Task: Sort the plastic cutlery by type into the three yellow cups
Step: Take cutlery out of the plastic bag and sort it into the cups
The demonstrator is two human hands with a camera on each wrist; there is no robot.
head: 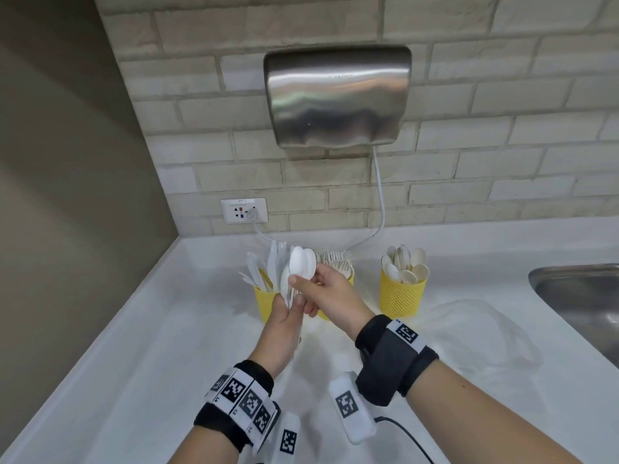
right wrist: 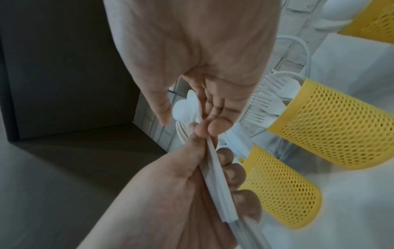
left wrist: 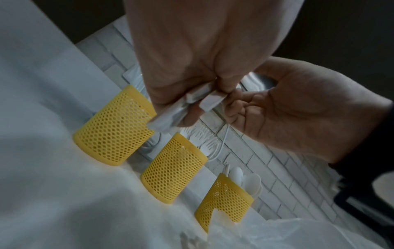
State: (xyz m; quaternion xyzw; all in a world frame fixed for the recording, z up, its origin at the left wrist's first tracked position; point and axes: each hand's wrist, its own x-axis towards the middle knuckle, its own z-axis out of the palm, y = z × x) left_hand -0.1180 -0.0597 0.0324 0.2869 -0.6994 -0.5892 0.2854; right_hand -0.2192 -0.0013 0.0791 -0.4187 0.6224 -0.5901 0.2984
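My left hand point(head: 292, 304) grips a bundle of white plastic cutlery by the handles point(right wrist: 217, 178), above the counter and in front of the cups. My right hand point(head: 303, 283) pinches white spoons point(head: 301, 266) at the top of that bundle, just below their bowls. Three yellow mesh cups stand in a row near the wall. The left cup point(head: 264, 304) holds knives, the middle cup point(left wrist: 175, 168) holds forks and is mostly hidden by my hands in the head view, and the right cup point(head: 402, 294) holds spoons.
A steel hand dryer point(head: 338, 95) hangs on the brick wall, and its cable runs to a socket point(head: 244, 211) behind the cups. A steel sink point(head: 582, 303) lies at the right. A clear plastic bag point(head: 482, 329) lies on the white counter right of the cups. A wall closes the left side.
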